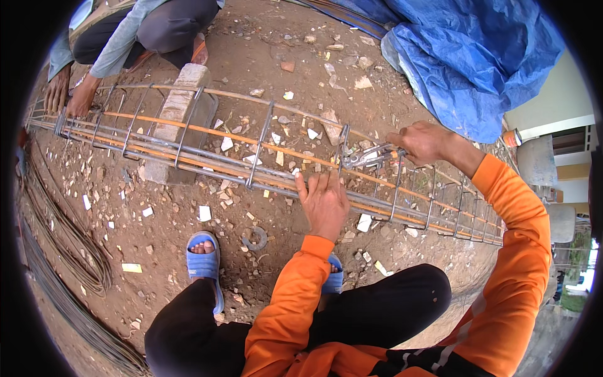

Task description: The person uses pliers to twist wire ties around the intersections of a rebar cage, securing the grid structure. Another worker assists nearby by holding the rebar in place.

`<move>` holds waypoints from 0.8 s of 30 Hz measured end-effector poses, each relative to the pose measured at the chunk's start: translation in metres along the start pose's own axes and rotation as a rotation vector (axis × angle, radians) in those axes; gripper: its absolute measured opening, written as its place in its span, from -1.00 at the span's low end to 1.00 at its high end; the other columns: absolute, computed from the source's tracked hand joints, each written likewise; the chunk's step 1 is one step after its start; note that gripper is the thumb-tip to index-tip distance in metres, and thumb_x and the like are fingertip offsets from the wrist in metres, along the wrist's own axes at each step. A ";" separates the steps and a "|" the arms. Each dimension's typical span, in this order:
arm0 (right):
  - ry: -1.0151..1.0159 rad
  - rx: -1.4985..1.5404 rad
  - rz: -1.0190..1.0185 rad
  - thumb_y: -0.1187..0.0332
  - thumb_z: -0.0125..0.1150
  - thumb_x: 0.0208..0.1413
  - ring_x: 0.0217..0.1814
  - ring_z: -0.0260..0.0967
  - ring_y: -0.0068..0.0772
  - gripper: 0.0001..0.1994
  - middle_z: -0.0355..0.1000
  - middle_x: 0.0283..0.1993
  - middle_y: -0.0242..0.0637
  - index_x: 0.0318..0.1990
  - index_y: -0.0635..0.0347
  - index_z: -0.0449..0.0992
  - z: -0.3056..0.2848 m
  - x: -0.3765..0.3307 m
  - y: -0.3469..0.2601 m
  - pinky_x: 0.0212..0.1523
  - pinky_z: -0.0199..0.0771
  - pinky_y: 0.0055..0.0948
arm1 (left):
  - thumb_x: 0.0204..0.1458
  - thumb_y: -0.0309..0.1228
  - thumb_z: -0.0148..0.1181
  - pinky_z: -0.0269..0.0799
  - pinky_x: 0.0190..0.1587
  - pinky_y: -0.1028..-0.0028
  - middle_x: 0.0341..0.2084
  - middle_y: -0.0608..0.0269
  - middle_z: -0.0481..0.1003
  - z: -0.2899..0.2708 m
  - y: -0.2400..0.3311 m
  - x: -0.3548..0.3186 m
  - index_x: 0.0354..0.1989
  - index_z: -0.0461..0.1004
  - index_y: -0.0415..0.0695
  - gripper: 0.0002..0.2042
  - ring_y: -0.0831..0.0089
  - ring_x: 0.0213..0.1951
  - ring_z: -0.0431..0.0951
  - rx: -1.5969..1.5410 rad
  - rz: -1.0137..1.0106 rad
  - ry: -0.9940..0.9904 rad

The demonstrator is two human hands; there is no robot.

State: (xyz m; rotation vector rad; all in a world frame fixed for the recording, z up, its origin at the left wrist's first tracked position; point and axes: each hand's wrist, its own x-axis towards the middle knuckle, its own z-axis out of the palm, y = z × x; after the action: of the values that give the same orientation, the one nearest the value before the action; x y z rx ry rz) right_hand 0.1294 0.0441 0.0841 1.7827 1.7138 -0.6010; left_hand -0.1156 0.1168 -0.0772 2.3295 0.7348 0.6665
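Observation:
A long rebar cage point(270, 146), made of thin rods with square stirrups, stretches across in front of me. My left hand point(325, 204) lies over its near rods, with the fingers bent across them just below a stirrup point(343, 147). In my right hand point(422, 143) are metal pincers point(370, 157), held by the handles. Their jaws point left and touch or nearly touch that stirrup where it meets an upper rod. Any tie wire at the jaws is too small to make out.
At the far left another person's hands point(81, 97) are on the cage's end. A concrete block point(185, 113) sits under the cage. Blue tarpaulin point(465, 63) is heaped at the far right. Bundled rods point(69, 301) lie at left, and tile shards point(205, 213) litter the dirt.

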 end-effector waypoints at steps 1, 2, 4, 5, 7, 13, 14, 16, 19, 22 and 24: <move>-0.031 0.139 0.013 0.43 0.15 0.01 -0.29 0.48 0.15 -0.62 0.50 -0.36 0.02 0.03 0.20 0.33 -0.002 -0.006 -0.006 -0.25 0.46 0.05 | 0.12 -0.33 0.14 -0.15 0.41 -0.08 -0.20 0.16 0.57 0.001 -0.001 -0.001 -0.06 0.58 -0.21 -0.71 0.17 0.05 0.43 -0.014 0.011 0.017; -0.060 0.278 0.024 0.44 0.15 0.01 -0.28 0.47 0.18 -0.60 0.50 -0.37 0.04 0.05 0.22 0.32 -0.005 -0.009 -0.011 -0.23 0.45 0.07 | 0.12 -0.32 0.15 -0.13 0.40 -0.09 -0.21 0.15 0.57 0.003 -0.004 0.001 -0.06 0.58 -0.22 -0.71 0.17 0.04 0.43 -0.026 0.020 0.035; -0.095 0.399 0.041 0.45 0.15 0.01 -0.25 0.47 0.21 -0.55 0.51 -0.34 0.05 0.11 0.22 0.31 0.000 -0.012 -0.014 -0.18 0.43 0.09 | 0.12 -0.30 0.16 -0.10 0.38 -0.09 -0.24 0.13 0.56 -0.001 -0.005 0.004 -0.06 0.57 -0.22 -0.70 0.15 0.02 0.44 -0.078 0.000 0.070; -0.102 0.380 0.047 0.45 0.16 0.02 -0.23 0.47 0.20 -0.51 0.51 -0.30 0.03 0.16 0.21 0.30 0.007 -0.013 -0.011 -0.16 0.42 0.09 | 0.12 -0.29 0.17 -0.09 0.38 -0.09 -0.26 0.12 0.55 -0.005 -0.003 0.006 -0.06 0.57 -0.21 -0.70 0.15 0.01 0.45 -0.119 -0.030 0.088; -0.014 0.373 0.032 0.44 0.16 0.06 -0.15 0.46 0.18 -0.46 0.49 -0.21 0.03 0.25 0.16 0.27 0.027 -0.011 -0.006 -0.10 0.41 0.07 | 0.11 -0.27 0.19 -0.06 0.37 -0.08 -0.30 0.11 0.53 -0.018 -0.006 0.017 -0.06 0.57 -0.20 -0.69 0.14 0.00 0.46 -0.126 -0.013 0.134; 0.141 0.378 0.072 0.42 0.12 0.15 0.03 0.41 0.13 -0.40 0.40 0.00 0.02 0.38 0.10 0.19 0.068 -0.030 0.019 0.04 0.38 0.00 | 0.08 -0.23 0.23 -0.05 0.37 -0.04 -0.22 0.19 0.54 -0.035 -0.033 0.052 -0.13 0.62 -0.12 -0.72 0.19 0.01 0.47 -0.100 0.160 -0.081; 0.143 0.377 0.114 0.42 0.12 0.16 0.04 0.40 0.13 -0.41 0.40 -0.01 0.02 0.38 0.11 0.20 0.070 -0.036 0.024 0.05 0.38 0.00 | 0.09 -0.20 0.23 -0.05 0.36 -0.02 -0.22 0.19 0.55 -0.034 -0.036 0.056 -0.14 0.63 -0.10 -0.72 0.20 0.00 0.47 -0.072 0.189 -0.131; 0.177 0.397 0.182 0.42 0.12 0.16 0.04 0.40 0.14 -0.41 0.41 -0.02 0.02 0.37 0.12 0.20 0.075 -0.050 0.029 0.06 0.39 0.01 | 0.10 -0.13 0.22 -0.04 0.35 0.03 -0.24 0.20 0.58 -0.033 -0.036 0.064 -0.18 0.65 -0.07 -0.70 0.20 -0.02 0.49 -0.064 0.218 -0.240; 0.266 0.454 0.249 0.42 0.15 0.15 0.06 0.40 0.15 -0.40 0.42 0.02 0.03 0.37 0.11 0.20 0.088 -0.074 0.023 0.09 0.39 -0.01 | 0.11 -0.02 0.20 -0.02 0.33 0.11 -0.29 0.17 0.62 -0.028 -0.030 0.073 -0.25 0.68 -0.03 -0.66 0.19 -0.07 0.53 -0.106 0.221 -0.347; 0.322 0.518 0.294 0.42 0.14 0.17 0.12 0.40 0.14 -0.42 0.41 0.12 0.05 0.37 0.10 0.21 0.101 -0.091 0.007 0.16 0.38 -0.06 | 0.11 0.03 0.18 0.03 0.29 0.15 -0.38 0.12 0.63 -0.023 -0.025 0.078 -0.31 0.70 -0.03 -0.62 0.19 -0.14 0.56 -0.084 0.194 -0.371; 0.339 0.584 0.313 0.42 0.15 0.17 0.15 0.39 0.14 -0.43 0.40 0.17 0.06 0.36 0.08 0.23 0.108 -0.100 -0.005 0.20 0.37 -0.08 | 0.11 0.04 0.19 0.07 0.24 0.16 -0.45 0.09 0.62 -0.028 -0.014 0.083 -0.32 0.71 -0.05 -0.61 0.19 -0.16 0.57 -0.026 0.115 -0.459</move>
State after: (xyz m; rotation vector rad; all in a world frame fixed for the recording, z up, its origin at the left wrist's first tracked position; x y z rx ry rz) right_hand 0.1262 -0.1031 0.0734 2.6321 1.5025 -0.7432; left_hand -0.0775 0.1900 -0.0446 2.3865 0.3822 0.1693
